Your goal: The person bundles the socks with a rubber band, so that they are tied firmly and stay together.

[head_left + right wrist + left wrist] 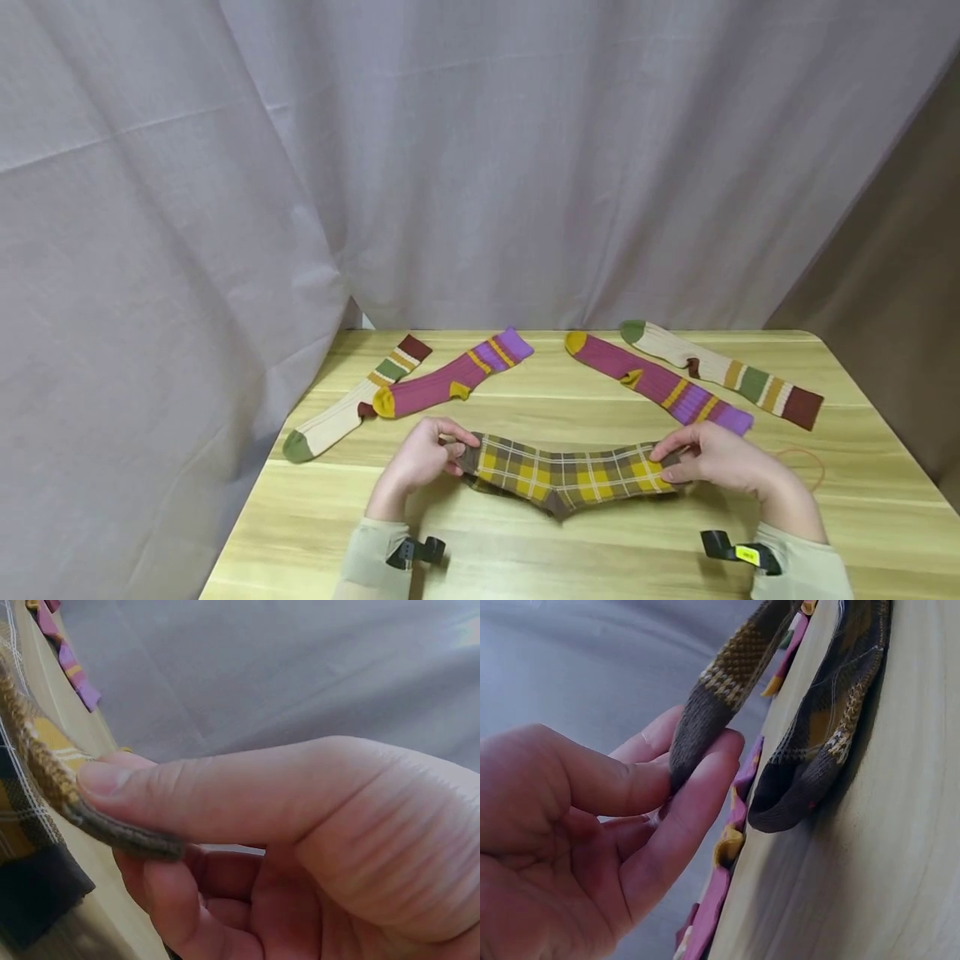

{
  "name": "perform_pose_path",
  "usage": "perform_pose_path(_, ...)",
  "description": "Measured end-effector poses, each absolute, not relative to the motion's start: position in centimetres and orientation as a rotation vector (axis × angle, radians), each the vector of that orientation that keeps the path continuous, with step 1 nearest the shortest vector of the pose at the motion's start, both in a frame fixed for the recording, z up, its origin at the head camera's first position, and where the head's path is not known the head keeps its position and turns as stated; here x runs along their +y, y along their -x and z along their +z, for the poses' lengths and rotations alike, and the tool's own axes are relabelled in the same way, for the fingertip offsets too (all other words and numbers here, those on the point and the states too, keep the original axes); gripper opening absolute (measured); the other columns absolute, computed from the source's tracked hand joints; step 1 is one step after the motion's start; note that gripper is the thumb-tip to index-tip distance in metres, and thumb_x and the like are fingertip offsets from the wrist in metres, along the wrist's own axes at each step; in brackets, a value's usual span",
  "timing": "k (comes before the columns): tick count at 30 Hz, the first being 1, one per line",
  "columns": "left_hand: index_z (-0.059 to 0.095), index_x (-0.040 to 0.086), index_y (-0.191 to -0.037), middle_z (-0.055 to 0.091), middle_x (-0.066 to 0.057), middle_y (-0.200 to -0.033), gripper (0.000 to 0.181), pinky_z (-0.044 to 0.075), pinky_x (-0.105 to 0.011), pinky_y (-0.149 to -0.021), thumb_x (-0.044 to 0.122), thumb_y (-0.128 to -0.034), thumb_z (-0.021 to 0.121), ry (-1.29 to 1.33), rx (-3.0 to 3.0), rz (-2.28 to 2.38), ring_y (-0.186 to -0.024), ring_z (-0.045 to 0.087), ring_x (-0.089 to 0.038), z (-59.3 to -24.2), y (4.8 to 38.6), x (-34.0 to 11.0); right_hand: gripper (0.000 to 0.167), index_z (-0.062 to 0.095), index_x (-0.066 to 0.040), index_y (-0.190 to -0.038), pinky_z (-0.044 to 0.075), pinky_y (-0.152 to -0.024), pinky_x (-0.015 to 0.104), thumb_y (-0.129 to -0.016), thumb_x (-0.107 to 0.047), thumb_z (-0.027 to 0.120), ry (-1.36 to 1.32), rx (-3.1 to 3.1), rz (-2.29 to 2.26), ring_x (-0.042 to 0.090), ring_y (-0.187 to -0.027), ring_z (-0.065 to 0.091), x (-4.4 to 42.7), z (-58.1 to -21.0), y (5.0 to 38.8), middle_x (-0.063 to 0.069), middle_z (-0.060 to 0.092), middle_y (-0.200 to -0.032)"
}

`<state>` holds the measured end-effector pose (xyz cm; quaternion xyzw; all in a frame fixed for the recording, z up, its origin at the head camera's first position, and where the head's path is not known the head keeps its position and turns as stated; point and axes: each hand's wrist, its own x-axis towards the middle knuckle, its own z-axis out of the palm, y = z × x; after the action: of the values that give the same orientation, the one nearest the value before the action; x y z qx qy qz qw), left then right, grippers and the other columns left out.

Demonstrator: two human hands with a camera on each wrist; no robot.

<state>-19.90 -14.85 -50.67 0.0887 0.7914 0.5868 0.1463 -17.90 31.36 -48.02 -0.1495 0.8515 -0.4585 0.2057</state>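
A yellow-and-brown plaid sock point(592, 475) is stretched sideways between both hands, just above the table. Its dark left end is pinched by my left hand point(429, 457) between thumb and fingers. At the other end, my right hand point(723, 458) pinches the dark edge, thumb on top and fingers curled beneath. A second plaid sock point(825, 750) lies on the table under the held one; the left wrist view shows a gap between the two. That lower sock point(45, 892) also shows at the left of the right wrist view, and in the head view it is mostly hidden.
Behind lie two magenta socks, one left point(431, 392) and one right point(637, 367), and two cream striped socks, left point(337, 421) and right point(675, 350). An orange loop point(817, 471) lies near my right wrist. Grey curtains point(480, 167) hang behind the wooden table point(562, 567).
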Motion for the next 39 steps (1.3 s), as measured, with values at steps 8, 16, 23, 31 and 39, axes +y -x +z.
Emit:
perform_pose_path(8, 0.078, -0.005, -0.106, 0.066, -0.016, -0.116, 0.02, 0.065, -0.039, -0.066, -0.01, -0.098, 0.061, -0.288, 2.268, 1.671, -0.073, 0.07, -0.021, -50.9, 20.1, -14.8, 0.018, 0.076, 0.0, -0.108, 0.05, -0.061, 0.026, -0.092, -0.006, 0.081, 0.432, 2.414, -1.229, 0.01, -0.07, 0.054, 30.6, -48.7, 18.3, 0.006, 0.07, -0.093)
perform_pose_path(16, 0.08, -0.004, -0.105, 0.065, -0.012, -0.11, 0.02, 0.064, -0.038, -0.063, -0.008, -0.0927, 0.065, -0.33, 2.356, 1.604, -0.076, 0.067, -0.017, -51.5, 20.2, -14.6, 0.013, 0.075, -0.002, -0.099, 0.053, -0.062, 0.026, -0.09, -0.006, 0.083, 0.454, 2.39, -1.222, 0.011, -0.071, 0.062, 29.9, -49.3, 18.4, 0.006, 0.072, -0.089)
perform_pose_path(23, 0.08, -0.002, -0.107, 0.063, -0.012, -0.109, 0.022, 0.065, -0.036, -0.064, -0.01, -0.092, 0.066, -0.303, 2.379, 1.607, -0.079, 0.067, -0.019, -51.3, 20.2, -14.6, 0.015, 0.074, -0.005, -0.1, 0.048, -0.063, 0.027, -0.089, -0.008, 0.084, 0.428, 2.505, -1.165, 0.013, -0.072, 0.055, 30.0, -48.5, 18.1, 0.003, 0.07, -0.091)
perform_pose_path(31, 0.081, -0.003, -0.107, 0.064, -0.013, -0.107, 0.022, 0.064, -0.038, -0.06, -0.012, -0.0905, 0.068, -0.31, 2.421, 1.556, -0.068, 0.065, -0.018, -51.2, 20.2, -14.8, 0.017, 0.072, 0.0, -0.102, 0.051, -0.063, 0.027, -0.09, -0.005, 0.083, 0.433, 2.406, -1.207, 0.014, -0.073, 0.059, 29.5, -48.8, 18.5, 0.005, 0.069, -0.09)
perform_pose_path(39, 0.081, 0.0, -0.103, 0.067, -0.008, -0.095, 0.018, 0.06, -0.037, -0.055, -0.009, -0.088, 0.077, -0.291, 2.492, 1.486, -0.061, 0.064, -0.019, -51.7, 20.3, -14.9, 0.022, 0.067, 0.005, -0.117, 0.06, -0.057, 0.033, -0.097, 0.001, 0.073, 0.303, 2.3, -1.295, 0.019, -0.069, 0.057, 29.4, -49.2, 18.1, 0.008, 0.052, -0.088)
